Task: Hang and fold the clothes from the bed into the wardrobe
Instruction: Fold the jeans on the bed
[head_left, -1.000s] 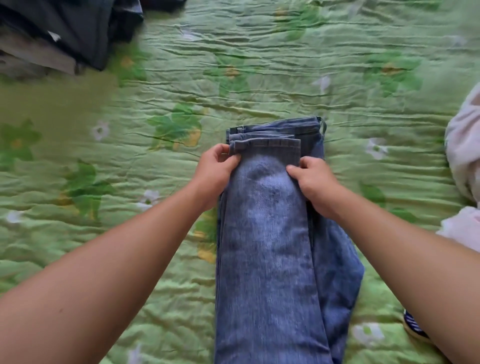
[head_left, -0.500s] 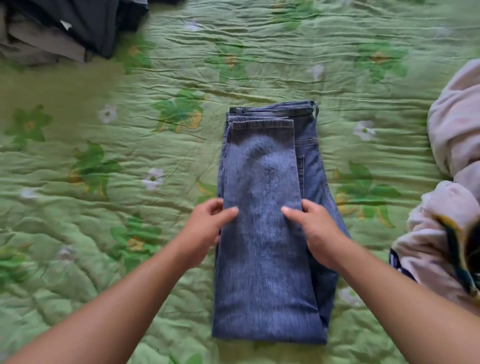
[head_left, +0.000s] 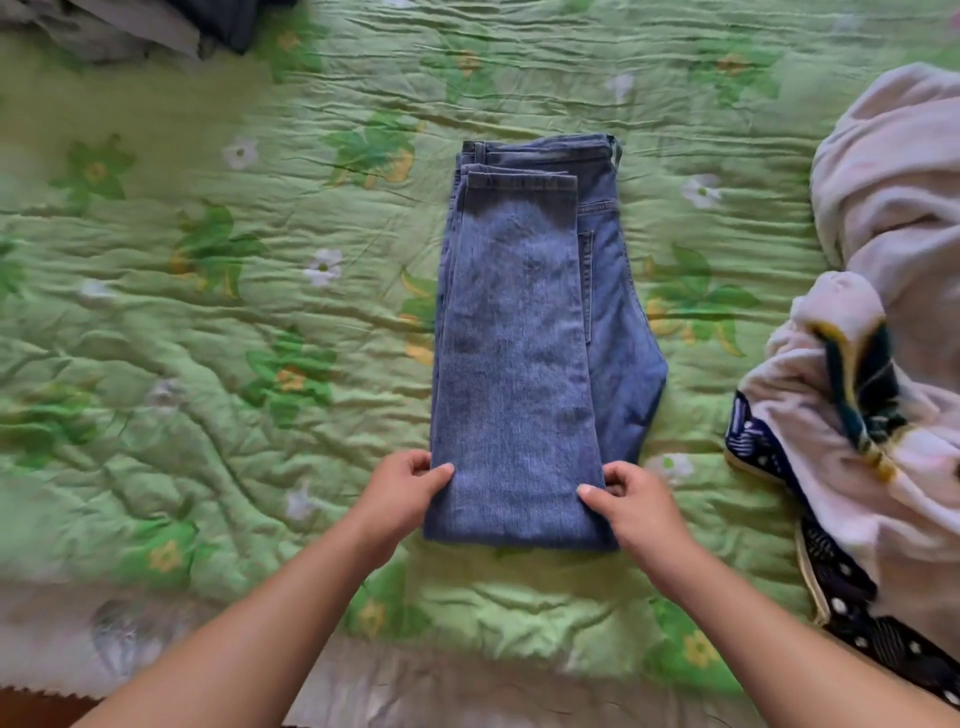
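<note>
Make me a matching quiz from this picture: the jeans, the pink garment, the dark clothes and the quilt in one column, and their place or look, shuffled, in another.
Things:
1. jeans
2. pink garment
3. dark clothes
4. quilt

Place or look:
a. far left corner
b. green with flowers
c. folded, in the middle
d. bunched at the right edge

Pairs: 1-c, 2-d, 3-a, 4-b.
</note>
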